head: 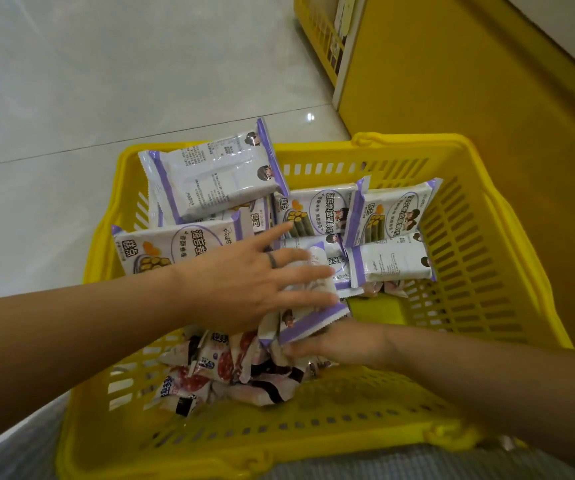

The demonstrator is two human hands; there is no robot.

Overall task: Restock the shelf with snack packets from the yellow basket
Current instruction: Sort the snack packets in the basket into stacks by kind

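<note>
Barely started: yellow basket (469,254), frame centre, is full of snack packets and none are out yet. Your left hand (244,282) presses flat, fingers spread, on a purple-edged packet (317,318). Your right hand (345,344) reaches under it with fingertips hidden, so can't tell the grip.

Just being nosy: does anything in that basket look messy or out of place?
Nothing looks spilled or torn. The purple packets lie jumbled, some face up, some face down, and one packet is propped on the far basket rim, sticking above it.

The yellow basket (469,237) holds purple-and-white snack packets (210,178) at its far end, red-patterned packets (217,365) nearer.
</note>
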